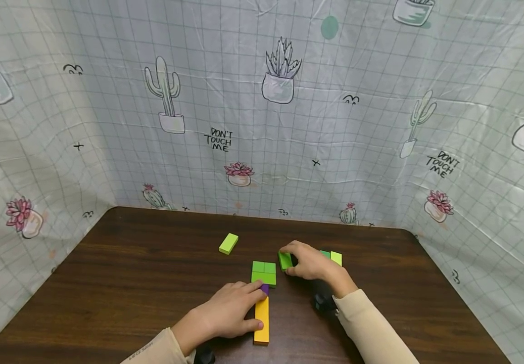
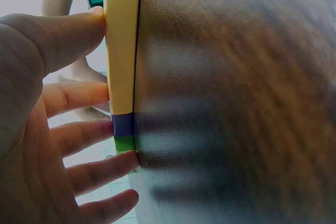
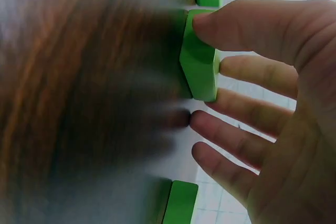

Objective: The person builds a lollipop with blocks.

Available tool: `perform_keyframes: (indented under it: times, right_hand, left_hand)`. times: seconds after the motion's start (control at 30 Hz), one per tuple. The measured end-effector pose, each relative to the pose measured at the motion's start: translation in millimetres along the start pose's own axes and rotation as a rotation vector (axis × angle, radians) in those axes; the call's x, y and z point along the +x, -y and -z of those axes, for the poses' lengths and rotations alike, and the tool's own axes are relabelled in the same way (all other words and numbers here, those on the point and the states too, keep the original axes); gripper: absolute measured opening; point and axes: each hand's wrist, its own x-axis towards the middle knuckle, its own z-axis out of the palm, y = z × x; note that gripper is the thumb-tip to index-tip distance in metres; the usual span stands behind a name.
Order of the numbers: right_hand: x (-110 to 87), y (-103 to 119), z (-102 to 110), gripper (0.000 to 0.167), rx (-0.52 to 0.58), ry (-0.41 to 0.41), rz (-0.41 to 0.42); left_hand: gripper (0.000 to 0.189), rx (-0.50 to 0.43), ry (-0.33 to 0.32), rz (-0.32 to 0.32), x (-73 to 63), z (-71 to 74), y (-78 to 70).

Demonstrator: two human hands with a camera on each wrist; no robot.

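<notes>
- Left hand (image 1: 227,309): spread fingers touch the yellow block (image 1: 264,309) and purple block (image 1: 265,289), seemingly steadying them.
- Right hand (image 1: 309,261): thumb and fingers pinch the green block (image 1: 285,261) near the green cluster (image 1: 264,278), likely for control.

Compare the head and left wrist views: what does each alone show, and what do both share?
Only the head view shows the lime block lying alone and the printed cacti.
Only the left wrist view shows the palm side of the left hand.
Both share that hand, the brown table, the yellow block and the adjoining purple block.
</notes>
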Motion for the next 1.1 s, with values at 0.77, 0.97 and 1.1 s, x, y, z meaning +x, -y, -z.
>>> perform_keyframes:
  times: [0.77,0.97,1.1]
  right_hand:
    - [-9.3,9.9,-6.6,0.048,0.012,-0.009,0.032]
    - [-9.4,10.5,-8.3,0.048,0.016,-0.014,0.039]
    - [-9.6,10.9,-8.3,0.048,0.014,-0.017,0.043]
  left_hand:
    - [0.055,-0.01,0.002,0.0,-0.1,0.3,-0.1]
    - [0.055,-0.012,0.006,0.0,-0.6,0.0,0.2]
    - [0.054,-0.011,0.0,-0.007,-0.9,-0.1,0.5]
